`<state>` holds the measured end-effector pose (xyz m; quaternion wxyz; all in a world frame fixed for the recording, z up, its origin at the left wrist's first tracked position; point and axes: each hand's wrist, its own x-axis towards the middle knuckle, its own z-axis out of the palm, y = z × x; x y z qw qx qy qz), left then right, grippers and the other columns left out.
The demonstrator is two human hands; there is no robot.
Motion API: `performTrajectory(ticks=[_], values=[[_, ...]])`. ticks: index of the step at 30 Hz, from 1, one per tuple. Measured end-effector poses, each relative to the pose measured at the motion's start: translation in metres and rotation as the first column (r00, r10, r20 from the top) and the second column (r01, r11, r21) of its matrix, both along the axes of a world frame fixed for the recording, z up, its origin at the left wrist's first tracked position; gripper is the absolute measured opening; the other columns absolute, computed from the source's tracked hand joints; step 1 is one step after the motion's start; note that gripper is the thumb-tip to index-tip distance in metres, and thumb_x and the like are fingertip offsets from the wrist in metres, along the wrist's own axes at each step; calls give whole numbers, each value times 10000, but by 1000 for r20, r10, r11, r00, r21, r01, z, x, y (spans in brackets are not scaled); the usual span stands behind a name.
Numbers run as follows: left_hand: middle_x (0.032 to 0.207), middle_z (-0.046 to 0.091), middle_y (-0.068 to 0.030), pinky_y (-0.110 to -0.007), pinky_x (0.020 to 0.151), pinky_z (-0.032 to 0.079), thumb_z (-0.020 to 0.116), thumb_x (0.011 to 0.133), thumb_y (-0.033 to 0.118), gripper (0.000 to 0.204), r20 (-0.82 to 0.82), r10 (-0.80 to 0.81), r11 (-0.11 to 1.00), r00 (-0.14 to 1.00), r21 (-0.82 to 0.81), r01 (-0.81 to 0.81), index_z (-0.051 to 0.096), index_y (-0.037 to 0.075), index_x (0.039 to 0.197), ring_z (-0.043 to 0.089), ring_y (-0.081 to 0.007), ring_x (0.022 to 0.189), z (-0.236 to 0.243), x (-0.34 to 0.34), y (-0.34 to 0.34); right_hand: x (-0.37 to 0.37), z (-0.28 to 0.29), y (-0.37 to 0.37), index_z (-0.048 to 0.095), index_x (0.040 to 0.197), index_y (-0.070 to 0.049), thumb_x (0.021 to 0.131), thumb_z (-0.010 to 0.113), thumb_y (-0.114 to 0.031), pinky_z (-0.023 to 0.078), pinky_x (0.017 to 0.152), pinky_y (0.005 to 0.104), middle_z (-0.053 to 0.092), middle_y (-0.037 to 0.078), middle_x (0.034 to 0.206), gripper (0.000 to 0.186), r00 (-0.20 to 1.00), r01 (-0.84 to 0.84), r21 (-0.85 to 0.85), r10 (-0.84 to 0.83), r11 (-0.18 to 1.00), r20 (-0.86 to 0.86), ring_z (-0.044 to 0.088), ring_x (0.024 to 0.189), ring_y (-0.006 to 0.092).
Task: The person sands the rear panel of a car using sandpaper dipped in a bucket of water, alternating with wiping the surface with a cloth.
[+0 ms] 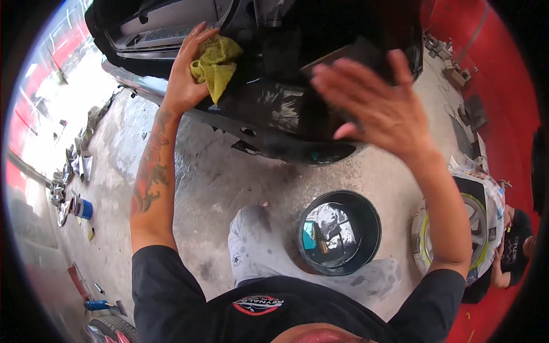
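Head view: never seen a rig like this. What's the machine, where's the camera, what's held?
There's no machine: these are a person's two bare hands. The single picture comes from a wide fisheye camera on their head, looking down, so edges bend near the rim. The left hand has its grip on a yellow-green cloth at the black car body. The right hand is blurred, fingers spread, over the same body; whether it touches is unclear. Below, a dark bucket holding liquid stands on the concrete floor by the person's legs. A wheel is at right, near another person.
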<state>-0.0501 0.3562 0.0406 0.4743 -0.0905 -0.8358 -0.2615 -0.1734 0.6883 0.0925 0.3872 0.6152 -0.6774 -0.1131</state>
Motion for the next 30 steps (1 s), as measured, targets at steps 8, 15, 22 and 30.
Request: performTrajectory(ticks=[8,15,22,30], values=[[1334,583,-122,-334,1069,407,760,718,203,652,171,-138,957,976,276,87,583,40,1324,576,-223,1218,1,4,-3,0,17,-31,351,1538,-326,815,601,-570,-2,1199,606,280,-135,1620,802,985,-57,-289,8,956,-170,223,1493,70],[1338,582,-146,-346,1088,381,751,705,199,615,82,-61,997,995,54,56,611,27,1279,547,-272,1268,2,4,-9,4,24,-51,359,1532,-337,758,666,-558,17,1196,618,304,-154,1603,861,938,-111,-203,35,973,-346,249,1481,55],[1325,587,-154,-352,1090,366,751,699,248,619,108,2,998,994,61,-8,616,11,1255,540,-287,1272,1,4,-6,0,11,-18,376,1530,-309,828,588,-624,-23,1187,600,297,-118,1610,798,985,34,-282,-79,959,-151,214,1503,141],[1304,591,-165,-356,1088,367,719,702,269,632,158,-14,992,987,124,-6,601,-7,1259,548,-289,1241,4,2,0,-30,-34,-10,391,1530,-297,821,655,-526,-7,1183,599,297,-24,1626,790,997,13,-509,26,860,69,239,1504,220]])
